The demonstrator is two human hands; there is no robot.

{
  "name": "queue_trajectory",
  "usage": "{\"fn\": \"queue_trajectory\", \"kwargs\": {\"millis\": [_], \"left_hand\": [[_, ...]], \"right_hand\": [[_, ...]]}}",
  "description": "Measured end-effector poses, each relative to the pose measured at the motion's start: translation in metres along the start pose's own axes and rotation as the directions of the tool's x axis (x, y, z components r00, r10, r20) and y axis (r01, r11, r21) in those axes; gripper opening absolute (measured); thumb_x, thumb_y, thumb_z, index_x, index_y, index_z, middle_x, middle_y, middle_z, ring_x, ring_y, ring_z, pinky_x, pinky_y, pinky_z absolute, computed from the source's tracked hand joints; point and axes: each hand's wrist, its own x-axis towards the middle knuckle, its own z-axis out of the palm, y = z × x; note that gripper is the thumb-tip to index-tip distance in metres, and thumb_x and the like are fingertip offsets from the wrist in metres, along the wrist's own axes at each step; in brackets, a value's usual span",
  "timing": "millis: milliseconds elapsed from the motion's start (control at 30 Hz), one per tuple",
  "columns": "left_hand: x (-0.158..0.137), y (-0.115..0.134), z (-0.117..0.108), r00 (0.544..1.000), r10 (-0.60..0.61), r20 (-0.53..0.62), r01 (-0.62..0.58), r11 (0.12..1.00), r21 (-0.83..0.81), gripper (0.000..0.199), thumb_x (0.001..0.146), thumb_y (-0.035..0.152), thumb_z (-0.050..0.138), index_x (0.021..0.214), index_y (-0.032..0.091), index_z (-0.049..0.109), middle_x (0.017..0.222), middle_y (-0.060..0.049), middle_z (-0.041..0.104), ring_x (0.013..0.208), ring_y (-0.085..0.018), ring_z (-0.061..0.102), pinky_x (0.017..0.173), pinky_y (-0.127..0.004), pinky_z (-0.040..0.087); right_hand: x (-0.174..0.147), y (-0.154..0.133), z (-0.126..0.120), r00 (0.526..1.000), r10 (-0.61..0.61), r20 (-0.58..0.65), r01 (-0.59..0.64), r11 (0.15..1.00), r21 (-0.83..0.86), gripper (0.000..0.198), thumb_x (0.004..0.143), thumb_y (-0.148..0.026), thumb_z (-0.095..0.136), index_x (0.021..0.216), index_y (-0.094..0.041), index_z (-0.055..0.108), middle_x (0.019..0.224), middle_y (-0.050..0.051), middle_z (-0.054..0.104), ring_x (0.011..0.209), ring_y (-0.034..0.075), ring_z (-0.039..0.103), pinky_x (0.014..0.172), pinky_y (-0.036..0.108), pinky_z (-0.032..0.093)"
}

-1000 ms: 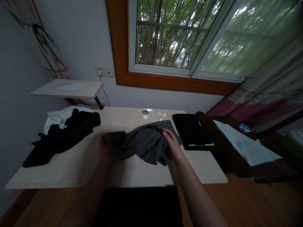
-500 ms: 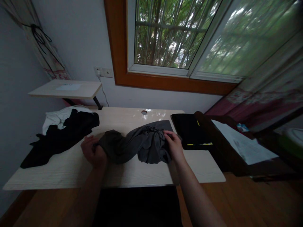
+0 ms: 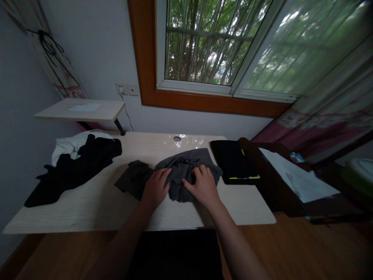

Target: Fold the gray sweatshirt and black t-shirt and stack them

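Pale wood across the middle, in the broad worktop (image 3: 250, 206). On its left side, black cloth (image 3: 78, 167) in a loose, ragged heap. Central and towards the front edge, well apart from the heap, grey cloth (image 3: 176, 178), crumpled, long from side to side, gathered into tight folds at the middle and darker at its left end. To the right, just beside the grey (touching or not, cannot tell), a flat black item (image 3: 231, 161) with thin yellow marks. Back at the left, white cloth (image 3: 65, 147), partly hidden behind the black heap. On the grey cloth, both hands, apart from each other: right hand (image 3: 204, 184) with thumb and fingers parted over the gathered folds, left hand (image 3: 156, 186) with fingers curved down onto fabric further left. Pinching or merely resting, cannot tell. Near the back edge, a small round hole (image 3: 176, 139).
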Motion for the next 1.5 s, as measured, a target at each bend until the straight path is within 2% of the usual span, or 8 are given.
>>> {"fn": "queue_trajectory", "kwargs": {"millis": [133,267,433,700,933,1100,1267,1500], "left_hand": [[-0.001,-0.027,-0.01,0.969,-0.227,-0.096,0.209,0.963,-0.171,0.03,0.09,0.02,0.055,0.114,0.027,0.072,0.111,-0.008,0.074,0.103,-0.03,0.068,0.098,-0.047,0.05],[0.005,-0.049,-0.034,0.832,-0.486,-0.267,0.398,0.859,-0.323,0.023,0.091,0.027,0.056,0.107,0.025,0.072,0.101,-0.007,0.074,0.098,-0.029,0.067,0.098,-0.045,0.049],[0.012,-0.066,-0.063,0.739,-0.571,-0.358,0.464,0.816,-0.345,0.023,0.094,0.034,0.05,0.105,0.025,0.068,0.106,-0.005,0.071,0.104,-0.026,0.064,0.102,-0.041,0.046],[0.03,-0.072,-0.101,0.654,-0.575,-0.492,0.448,0.818,-0.362,0.032,0.095,0.043,0.048,0.115,0.025,0.066,0.113,-0.003,0.069,0.109,-0.023,0.063,0.101,-0.036,0.047],[0.032,-0.089,-0.108,0.576,-0.68,-0.455,0.498,0.732,-0.465,0.034,0.091,0.044,0.053,0.115,0.025,0.067,0.112,-0.003,0.07,0.108,-0.023,0.064,0.101,-0.037,0.05],[0.026,-0.095,-0.093,0.719,-0.643,-0.263,0.581,0.764,-0.282,0.041,0.087,0.048,0.06,0.12,0.025,0.063,0.118,-0.007,0.069,0.114,-0.029,0.064,0.106,-0.047,0.046],[0.024,-0.091,-0.083,0.831,-0.536,-0.148,0.516,0.842,-0.154,0.05,0.083,0.044,0.067,0.128,0.023,0.056,0.123,-0.012,0.066,0.115,-0.03,0.063,0.104,-0.049,0.048],[0.005,-0.063,-0.093,0.839,-0.088,-0.537,0.334,0.862,0.381,0.035,0.083,0.03,0.068,0.115,0.017,0.065,0.121,-0.019,0.061,0.125,-0.037,0.053,0.11,-0.062,0.035]], "right_hand": [[-0.003,0.018,0.004,0.998,0.033,0.061,-0.033,0.999,-0.002,0.014,0.079,-0.031,0.072,0.078,-0.024,0.06,0.098,0.009,0.056,0.091,0.029,0.053,0.081,0.043,0.046],[0.0,0.042,0.001,0.996,0.044,0.072,-0.059,0.974,0.22,0.009,0.082,-0.027,0.064,0.076,-0.023,0.059,0.1,0.007,0.059,0.095,0.026,0.057,0.088,0.041,0.046],[0.003,0.063,-0.007,0.962,0.271,0.036,-0.252,0.826,0.503,0.018,0.087,-0.037,0.057,0.078,-0.022,0.054,0.088,0.002,0.064,0.085,0.02,0.059,0.079,0.032,0.044],[0.016,0.073,-0.032,0.74,0.657,-0.145,-0.31,0.525,0.793,0.03,0.083,-0.051,0.062,0.089,-0.023,0.052,0.076,-0.006,0.053,0.07,0.013,0.05,0.066,0.023,0.04],[0.022,0.1,-0.04,0.541,0.837,-0.078,-0.27,0.261,0.927,0.035,0.072,-0.049,0.069,0.09,-0.024,0.052,0.073,-0.009,0.052,0.066,0.012,0.052,0.06,0.022,0.043],[0.012,0.106,-0.013,0.65,0.752,0.109,-0.451,0.267,0.852,0.043,0.068,-0.051,0.075,0.096,-0.023,0.061,0.085,-0.004,0.066,0.078,0.016,0.063,0.067,0.025,0.05],[0.009,0.094,0.01,0.812,0.52,0.265,-0.529,0.466,0.709,0.062,0.073,-0.052,0.077,0.126,-0.024,0.06,0.122,0.007,0.07,0.11,0.024,0.066,0.097,0.038,0.052],[0.008,0.074,0.025,0.909,0.247,0.336,-0.395,0.766,0.508,0.05,0.083,-0.04,0.068,0.129,-0.024,0.063,0.128,0.008,0.071,0.121,0.028,0.065,0.109,0.047,0.046]]}}
